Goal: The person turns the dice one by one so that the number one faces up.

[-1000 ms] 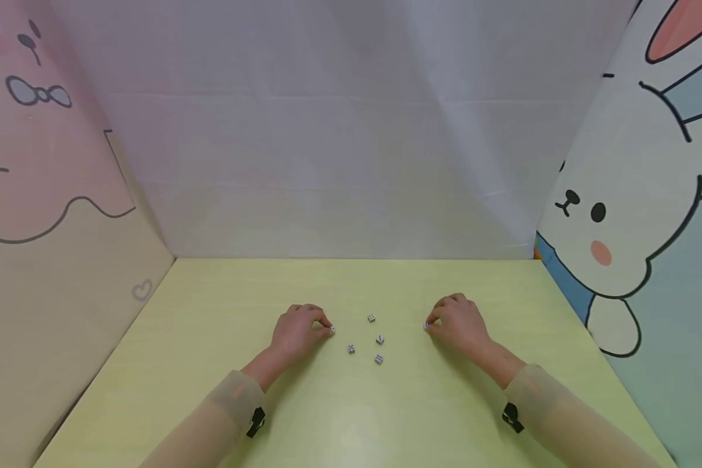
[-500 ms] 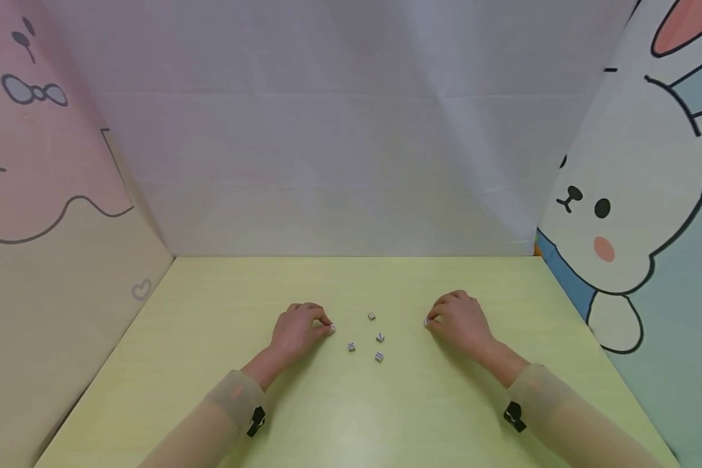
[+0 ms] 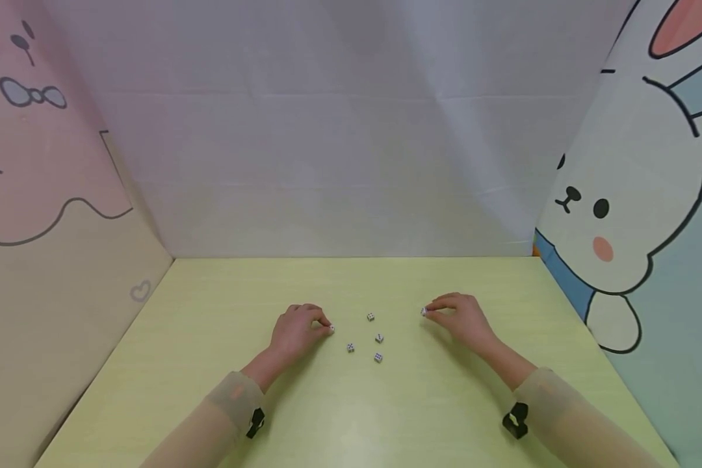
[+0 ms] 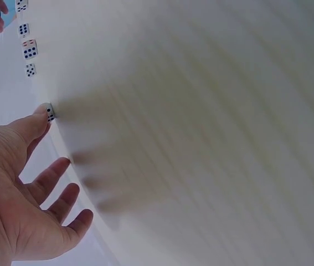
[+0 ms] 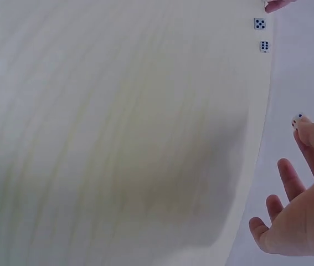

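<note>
Between thumb and index finger, my left hand (image 3: 297,331) pinches a small white die (image 4: 50,112) down at the tabletop. My right hand (image 3: 462,320) pinches another white die (image 5: 298,121), held above the table, with its other fingers spread apart. Several dice lie loose between the hands: a back die (image 3: 371,317), a middle die (image 3: 379,338), a front die (image 3: 377,357), and one nearer the left hand, the left die (image 3: 350,348). Dark pips show on their faces; the left wrist view also shows some red ones.
The pale yellow table (image 3: 240,279) runs back to a white curtain (image 3: 327,162). Printed panels stand at both sides, with a pink figure on the left panel (image 3: 47,149) and a rabbit on the right panel (image 3: 632,227). A dark strap buckle sits at each wrist.
My right hand has lifted its die off the table and moved slightly toward the back. The left hand and the loose dice stay where they were.
</note>
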{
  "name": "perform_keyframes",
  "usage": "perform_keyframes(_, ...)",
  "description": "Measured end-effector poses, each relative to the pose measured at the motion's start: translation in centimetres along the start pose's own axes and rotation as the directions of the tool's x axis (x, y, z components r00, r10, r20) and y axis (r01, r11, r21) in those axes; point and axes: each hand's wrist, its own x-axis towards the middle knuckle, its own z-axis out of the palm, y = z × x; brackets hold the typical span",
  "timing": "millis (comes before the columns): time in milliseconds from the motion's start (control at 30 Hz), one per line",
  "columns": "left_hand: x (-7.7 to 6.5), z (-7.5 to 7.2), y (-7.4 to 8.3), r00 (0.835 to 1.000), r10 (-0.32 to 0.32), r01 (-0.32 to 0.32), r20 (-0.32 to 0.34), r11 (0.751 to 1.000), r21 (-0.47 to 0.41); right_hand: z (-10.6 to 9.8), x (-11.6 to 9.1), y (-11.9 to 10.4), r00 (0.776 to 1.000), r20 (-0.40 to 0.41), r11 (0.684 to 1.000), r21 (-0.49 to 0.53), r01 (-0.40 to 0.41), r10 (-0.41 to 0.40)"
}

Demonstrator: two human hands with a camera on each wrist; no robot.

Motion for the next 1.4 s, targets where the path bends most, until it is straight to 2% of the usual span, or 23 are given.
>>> perform_keyframes(200, -0.1, 0.0, -0.1, 1.000, -0.003, 0.003, -0.005, 1.000, -0.003, 0.0, -0.2, 0.0, 0.995, 0.016, 0.986, 0.140, -0.095, 0.094)
perform_keyframes(367, -0.1, 0.0, -0.1, 1.000, 0.001, -0.001, -0.011, 1.000, -0.009, 0.1, -0.3, -0.1, 0.994, 0.016, 0.977, 0.180, -0.114, 0.113)
perform_keyframes(633, 0.0, -0.2, 0.1, 1.000, 0.004, -0.004, -0.010, 1.000, 0.007, 0.9, -0.5, 0.7, 0.994, 0.043, 0.995, 0.013, -0.097, 0.097)
perform_keyframes(767, 0.0, -0.3, 0.1, 1.000, 0.002, -0.002, -0.006, 1.000, 0.009, 1.0, -0.8, 0.9, 0.993, 0.061, 0.995, 0.001, -0.104, 0.103)
perform_keyframes(967, 0.0, -0.6, 0.2, 1.000, 0.002, -0.002, -0.005, 1.000, 0.006, 1.2, -0.9, 1.0, 0.995, 0.045, 0.996, 0.001, -0.092, 0.092)
perform_keyframes(1167, 0.1, -0.8, 0.4, 1.000, 0.001, -0.001, 0.000, 1.000, -0.004, 1.4, -0.8, 1.0, 0.997, 0.027, 0.997, -0.044, -0.065, 0.066)
perform_keyframes(1400, 0.2, -1.0, 0.4, 1.000, -0.002, 0.002, 0.001, 1.000, 0.003, 1.4, -1.0, 0.9, 0.998, 0.037, 0.996, -0.066, -0.054, 0.056)
